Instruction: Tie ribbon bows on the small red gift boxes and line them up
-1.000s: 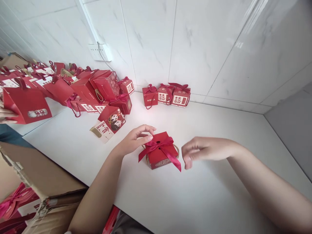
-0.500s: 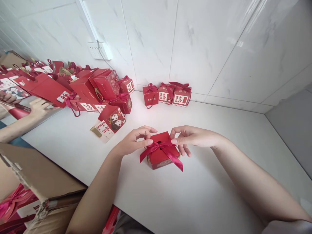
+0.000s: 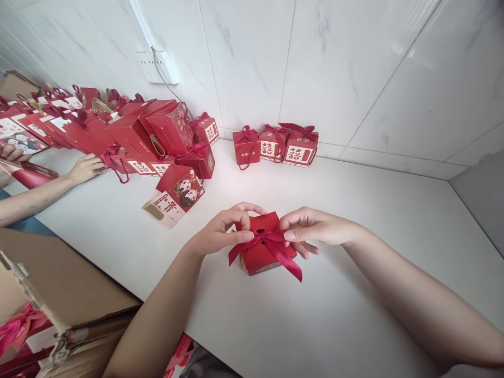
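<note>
A small red gift box [image 3: 262, 260] stands on the white table in front of me. A shiny crimson ribbon [image 3: 281, 258] is tied in a bow across its top, with its tails hanging over the front. My left hand [image 3: 232, 226] pinches the bow's left loop between thumb and fingers. On the other side, my right hand [image 3: 309, 228] pinches the right loop, its lower fingers spread beside the box. Both loops are partly hidden by the fingers.
Three ribboned red boxes [image 3: 275, 147] line the tiled wall. A pile of red boxes [image 3: 157, 131] fills the back left, with a panda-printed box [image 3: 177, 194] before it. A co-worker's hand [image 3: 88, 168] rests beside the pile. An open cardboard carton [image 3: 71, 278] stands at lower left.
The view has shifted slightly. My hands stay at the bow's loops, little changed. The co-worker's hand has moved right to the pile, and the red box near it now lies back among the others.
</note>
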`<state>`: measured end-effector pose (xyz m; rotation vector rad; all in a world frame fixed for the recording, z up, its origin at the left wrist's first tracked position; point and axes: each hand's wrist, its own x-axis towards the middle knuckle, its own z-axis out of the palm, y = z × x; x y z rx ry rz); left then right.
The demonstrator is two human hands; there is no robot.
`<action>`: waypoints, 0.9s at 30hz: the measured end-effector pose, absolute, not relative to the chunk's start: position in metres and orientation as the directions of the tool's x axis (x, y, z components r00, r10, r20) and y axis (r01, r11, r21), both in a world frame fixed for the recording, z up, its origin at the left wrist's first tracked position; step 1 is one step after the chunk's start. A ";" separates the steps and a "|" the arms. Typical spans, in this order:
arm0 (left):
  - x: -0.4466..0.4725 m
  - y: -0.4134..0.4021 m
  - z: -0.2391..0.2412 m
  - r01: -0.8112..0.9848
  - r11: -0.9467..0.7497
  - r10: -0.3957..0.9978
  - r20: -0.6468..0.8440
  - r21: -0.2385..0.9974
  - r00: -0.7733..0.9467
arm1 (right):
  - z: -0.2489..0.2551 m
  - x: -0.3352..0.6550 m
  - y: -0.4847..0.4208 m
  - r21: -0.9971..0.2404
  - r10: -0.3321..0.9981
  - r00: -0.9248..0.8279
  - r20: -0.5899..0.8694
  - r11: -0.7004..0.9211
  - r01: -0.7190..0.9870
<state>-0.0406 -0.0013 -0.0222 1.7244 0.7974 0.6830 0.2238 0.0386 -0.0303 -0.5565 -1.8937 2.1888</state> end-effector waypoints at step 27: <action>-0.045 -0.003 -0.013 0.302 -0.205 0.788 -0.026 0.931 0.616 | -0.021 0.223 0.031 -0.975 0.386 -0.895 -0.224 -0.095 0.202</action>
